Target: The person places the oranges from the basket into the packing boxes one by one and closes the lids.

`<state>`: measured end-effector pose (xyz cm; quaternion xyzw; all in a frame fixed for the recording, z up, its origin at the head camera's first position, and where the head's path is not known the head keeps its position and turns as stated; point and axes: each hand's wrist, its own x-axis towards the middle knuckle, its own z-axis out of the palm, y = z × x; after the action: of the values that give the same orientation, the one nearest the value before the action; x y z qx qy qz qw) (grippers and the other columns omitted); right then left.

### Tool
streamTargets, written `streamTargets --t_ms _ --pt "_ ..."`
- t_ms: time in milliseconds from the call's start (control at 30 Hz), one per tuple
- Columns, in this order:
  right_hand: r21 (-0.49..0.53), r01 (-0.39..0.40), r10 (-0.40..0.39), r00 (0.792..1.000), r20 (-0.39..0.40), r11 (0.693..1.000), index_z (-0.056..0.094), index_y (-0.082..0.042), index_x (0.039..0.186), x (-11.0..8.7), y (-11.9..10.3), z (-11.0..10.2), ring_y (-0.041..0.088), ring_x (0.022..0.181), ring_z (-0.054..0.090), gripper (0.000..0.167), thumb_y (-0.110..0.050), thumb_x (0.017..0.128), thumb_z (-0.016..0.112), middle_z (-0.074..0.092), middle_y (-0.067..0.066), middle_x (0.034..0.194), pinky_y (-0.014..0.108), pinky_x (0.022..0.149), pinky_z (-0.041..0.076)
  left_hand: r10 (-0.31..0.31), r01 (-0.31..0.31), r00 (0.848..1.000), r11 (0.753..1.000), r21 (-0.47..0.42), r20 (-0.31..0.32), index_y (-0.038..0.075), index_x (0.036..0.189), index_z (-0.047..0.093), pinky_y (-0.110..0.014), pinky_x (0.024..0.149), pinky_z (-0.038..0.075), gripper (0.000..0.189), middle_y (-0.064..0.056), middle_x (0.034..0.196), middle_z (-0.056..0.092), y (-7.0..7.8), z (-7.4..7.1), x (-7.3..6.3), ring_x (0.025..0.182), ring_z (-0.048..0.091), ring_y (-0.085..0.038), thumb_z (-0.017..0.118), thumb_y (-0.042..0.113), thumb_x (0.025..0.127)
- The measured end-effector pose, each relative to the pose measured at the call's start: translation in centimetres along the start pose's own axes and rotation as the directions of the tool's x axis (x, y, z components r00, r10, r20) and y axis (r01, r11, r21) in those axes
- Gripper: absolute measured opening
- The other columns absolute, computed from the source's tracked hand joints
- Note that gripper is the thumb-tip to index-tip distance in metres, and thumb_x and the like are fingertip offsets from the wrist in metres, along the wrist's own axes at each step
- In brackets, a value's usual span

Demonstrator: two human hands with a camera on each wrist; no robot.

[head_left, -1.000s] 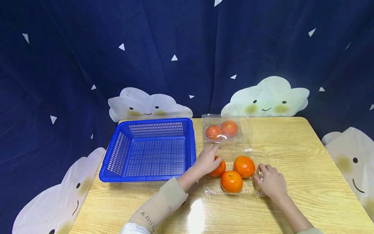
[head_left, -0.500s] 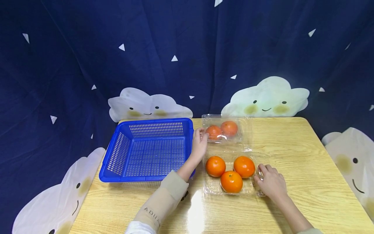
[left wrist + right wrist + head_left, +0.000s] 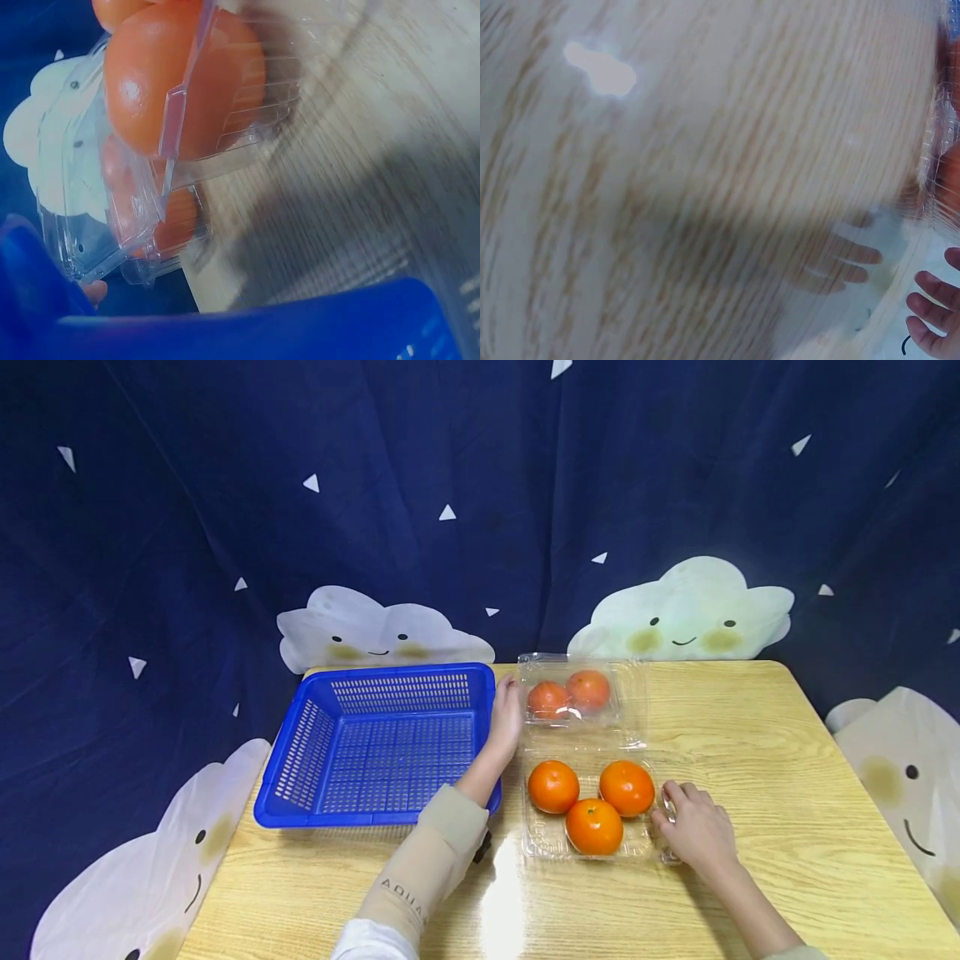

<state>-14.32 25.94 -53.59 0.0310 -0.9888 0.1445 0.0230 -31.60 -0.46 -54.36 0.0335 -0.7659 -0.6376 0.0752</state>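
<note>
My left hand (image 3: 506, 718) is between the blue basket (image 3: 491, 814) and the rear clear plastic box (image 3: 630, 693), its fingers loosely bent near the box's left edge. A fingertip (image 3: 94, 292) shows past the basket's rim in the left wrist view. Two glossy orange fruits (image 3: 588, 691) show through the rear box's clear plastic. Three larger orange fruits (image 3: 594, 827) sit in the front clear tray (image 3: 547, 843), with clear plastic extending behind it. My right hand (image 3: 699, 827) rests at the tray's right side, relaxed fingers right at a clear plastic edge (image 3: 670, 856).
The blue mesh basket stands at the left of the wooden table (image 3: 757, 735), close to the boxes. A dark blue curtain (image 3: 450, 460) with white clouds hangs behind the table. A small dark object (image 3: 482, 847) shows beside the left sleeve.
My left hand has moved off the front tray's left fruit, leftward and back, to the gap between the basket and the rear box. My right hand and the fruits stay in place.
</note>
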Motion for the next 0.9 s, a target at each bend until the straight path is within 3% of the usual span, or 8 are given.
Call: streamTargets --t_ms 67,133,167,267,367,533,667,900 --pt "0.000 0.001 -0.001 1.000 -0.001 1.000 0.053 -0.006 0.104 0.0 0.0 0.0 0.042 0.099 0.048 0.032 -0.029 0.083 0.058 0.052 0.024 0.111 0.056 0.071 0.040 -0.018 0.018 1.000 0.999 -0.034 -0.003 0.010 0.132 0.044 -0.031 0.099 0.034 0.049 -0.008 0.130 0.050 0.2 0.0 0.1 0.118 0.046 -0.019 0.037 0.038 0.093" --pt "0.001 0.003 -0.003 1.000 -0.003 1.000 0.053 -0.006 0.105 0.0 0.0 0.0 0.042 0.099 0.048 0.032 -0.029 0.083 0.058 0.051 0.024 0.111 0.056 0.071 0.040 -0.064 0.067 0.997 0.995 -0.078 0.033 0.011 0.134 0.042 -0.033 0.100 0.033 0.050 -0.007 0.131 0.049 0.4 -0.1 0.4 0.120 0.046 -0.018 0.039 0.038 0.091" --pt "0.000 0.004 -0.004 1.000 -0.004 1.000 0.053 -0.006 0.105 0.0 0.0 0.0 0.042 0.098 0.049 0.032 -0.029 0.083 0.058 0.052 0.024 0.110 0.056 0.070 0.040 -0.077 0.079 0.997 0.993 -0.090 0.030 0.014 0.133 0.043 -0.031 0.098 0.035 0.051 -0.005 0.129 0.051 -1.3 0.4 1.5 0.118 0.047 -0.016 0.039 0.042 0.091" --pt "-0.001 0.005 -0.005 1.000 -0.003 1.000 0.053 -0.006 0.105 0.0 0.1 0.1 0.042 0.099 0.049 0.033 -0.029 0.083 0.058 0.052 0.024 0.111 0.056 0.071 0.040 -0.105 0.108 0.994 0.988 -0.109 0.029 0.015 0.129 0.047 -0.032 0.093 0.039 0.050 -0.003 0.122 0.055 -4.5 1.6 3.5 0.110 0.052 -0.016 0.040 0.045 0.089" --pt "0.000 0.002 -0.002 1.000 0.000 1.000 0.053 -0.006 0.104 0.0 0.1 0.1 0.042 0.099 0.049 0.032 -0.029 0.082 0.058 0.052 0.024 0.110 0.056 0.070 0.040 -0.146 0.150 0.989 0.981 -0.123 0.038 0.015 0.124 0.050 -0.034 0.090 0.041 0.045 -0.002 0.117 0.057 -6.1 2.2 4.6 0.104 0.053 -0.017 0.038 0.042 0.090" --pt "0.000 0.002 -0.002 1.000 0.000 1.000 0.052 -0.007 0.102 0.1 0.1 0.1 0.042 0.098 0.049 0.030 -0.029 0.082 0.058 0.052 0.023 0.110 0.055 0.069 0.040 -0.140 0.155 0.986 0.968 -0.197 0.090 0.013 0.117 0.055 -0.035 0.082 0.044 0.041 -0.005 0.108 0.058 -6.0 1.8 4.4 0.094 0.054 -0.020 0.037 0.040 0.091" --pt "-0.003 0.004 -0.004 1.000 -0.002 1.000 0.052 -0.007 0.102 0.0 0.1 0.0 0.042 0.098 0.049 0.030 -0.029 0.082 0.058 0.052 0.023 0.109 0.055 0.069 0.040 -0.186 0.203 0.978 0.948 -0.244 0.090 0.013 0.113 0.055 -0.033 0.072 0.044 0.040 -0.004 0.100 0.057 -5.9 2.2 4.4 0.086 0.054 -0.017 0.037 0.042 0.091" --pt "0.004 0.000 0.000 1.000 0.006 1.000 0.052 -0.007 0.101 0.0 0.2 0.1 0.042 0.098 0.049 0.028 -0.028 0.083 0.058 0.052 0.023 0.109 0.054 0.069 0.040 -0.224 0.253 0.965 0.929 -0.272 0.133 0.013 0.120 0.052 -0.035 0.074 0.046 0.046 -0.005 0.106 0.060 -6.0 2.5 4.6 0.091 0.056 -0.018 0.038 0.046 0.091"
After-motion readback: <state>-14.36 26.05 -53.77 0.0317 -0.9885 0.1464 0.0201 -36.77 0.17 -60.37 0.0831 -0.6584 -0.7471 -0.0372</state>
